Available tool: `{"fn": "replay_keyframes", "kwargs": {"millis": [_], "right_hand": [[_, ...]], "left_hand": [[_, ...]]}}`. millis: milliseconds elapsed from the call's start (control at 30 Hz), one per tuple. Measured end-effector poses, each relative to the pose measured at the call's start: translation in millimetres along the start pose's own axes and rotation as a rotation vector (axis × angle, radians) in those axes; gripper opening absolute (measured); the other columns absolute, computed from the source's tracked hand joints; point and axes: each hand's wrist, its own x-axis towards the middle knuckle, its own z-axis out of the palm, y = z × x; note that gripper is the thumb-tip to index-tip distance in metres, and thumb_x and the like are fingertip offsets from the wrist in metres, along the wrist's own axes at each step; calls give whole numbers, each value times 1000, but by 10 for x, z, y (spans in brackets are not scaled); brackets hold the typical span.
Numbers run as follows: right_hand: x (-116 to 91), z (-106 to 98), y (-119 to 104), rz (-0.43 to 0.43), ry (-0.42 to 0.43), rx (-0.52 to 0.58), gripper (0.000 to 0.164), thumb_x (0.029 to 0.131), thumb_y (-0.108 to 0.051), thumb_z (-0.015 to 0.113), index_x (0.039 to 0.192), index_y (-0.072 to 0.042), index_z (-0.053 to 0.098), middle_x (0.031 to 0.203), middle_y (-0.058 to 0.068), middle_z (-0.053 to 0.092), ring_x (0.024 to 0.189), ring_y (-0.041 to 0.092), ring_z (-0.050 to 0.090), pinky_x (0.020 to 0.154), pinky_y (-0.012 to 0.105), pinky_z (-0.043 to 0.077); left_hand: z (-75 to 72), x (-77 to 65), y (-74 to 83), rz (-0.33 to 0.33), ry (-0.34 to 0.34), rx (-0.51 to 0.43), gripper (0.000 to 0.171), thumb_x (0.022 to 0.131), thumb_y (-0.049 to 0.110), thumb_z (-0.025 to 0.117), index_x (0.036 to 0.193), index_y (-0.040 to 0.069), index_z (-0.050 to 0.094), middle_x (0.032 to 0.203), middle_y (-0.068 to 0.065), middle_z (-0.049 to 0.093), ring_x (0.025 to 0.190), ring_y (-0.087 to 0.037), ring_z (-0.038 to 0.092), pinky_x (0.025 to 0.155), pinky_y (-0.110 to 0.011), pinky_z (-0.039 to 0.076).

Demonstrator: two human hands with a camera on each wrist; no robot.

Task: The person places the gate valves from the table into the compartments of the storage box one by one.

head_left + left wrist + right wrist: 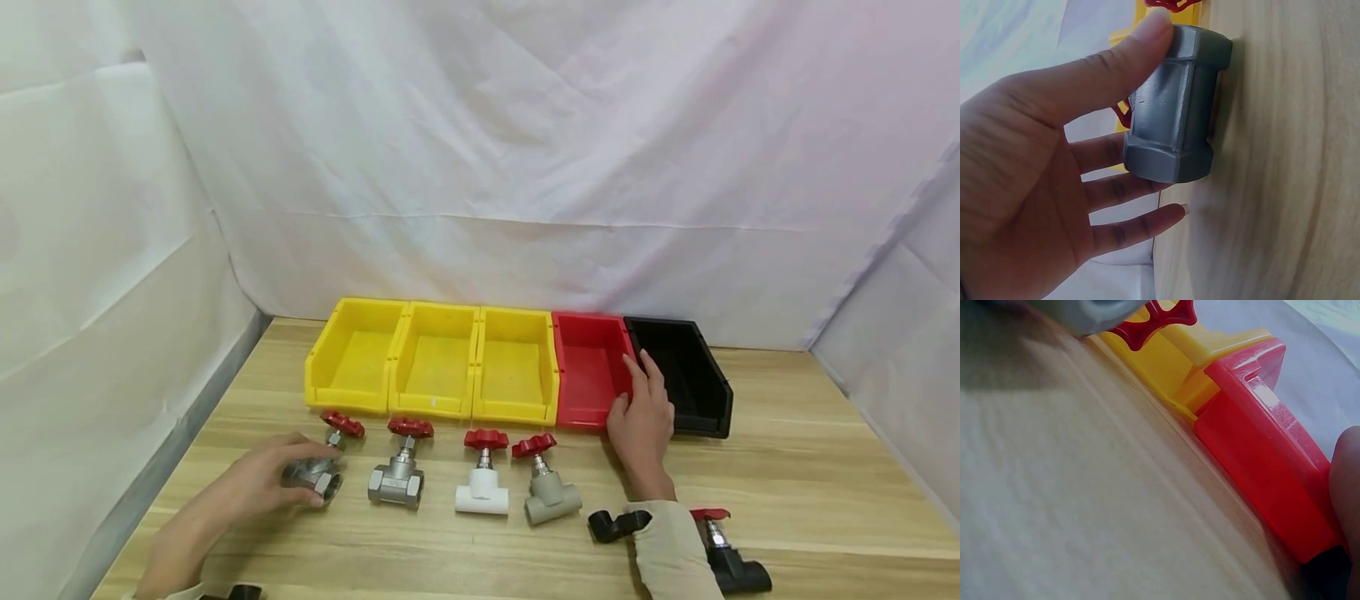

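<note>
A: What is lying nearest the viewer?
B: A black valve point(738, 573) is resting on the wooden table point(420, 550), just beside the right sleeve point(667, 542); a black elbow fitting point(611, 527) is showing on the sleeve's other side, partly covered.

A: Where is the leftmost metal valve point(1175, 103) lying relative to the left hand point(255, 475)?
B: It is sitting between thumb and fingers. The thumb is crossing the near side of its body, the fingers are reaching around the far side, and together they are pinching it; the red wheel is projecting beyond the fingers.

A: And alongside?
B: A second metal valve point(396, 483), a white valve point(482, 493) and a beige valve point(551, 497) are standing in a row, all apart from the hands.

A: What is the right hand point(643, 421) doing?
B: It is hovering or resting, contact being unclear, over the adjoining walls of the red bin point(588, 375) and the black bin point(678, 367), its thumb spreading away from loosely extended fingers.

A: Farther back?
B: Three yellow bins point(435, 407) are continuing that row leftward, and white cloth point(480, 150) is hanging behind.
</note>
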Motion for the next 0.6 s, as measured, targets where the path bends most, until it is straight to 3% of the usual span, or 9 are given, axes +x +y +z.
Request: {"fn": "replay_keyframes", "kwargs": {"millis": [167,400,600], "right_hand": [[-7,-11,-6,-2,1,6,56,85,5,55,139,-10,49,151,8,33,128,33,38,79,47,38],[-4,-2,5,17,-14,-3,56,86,4,56,140,-11,48,152,7,31,129,33,37,82,50,39],[-2,6,2,18,-12,-4,55,86,3,57,139,-10,48,152,7,31,129,34,37,83,51,39]], "left_hand": [[27,-5,-18,48,14,1,44,68,36,83,110,31,71,104,6,56,92,-17,53,74,-32,49],[82,-6,-75,93,34,-22,46,66,40,82,109,31,72,105,4,55,91,-15,51,73,-30,49],[112,-4,-138,100,22,-114,46,67,41,80,111,29,71,108,2,53,91,-15,51,74,-26,48]]}}
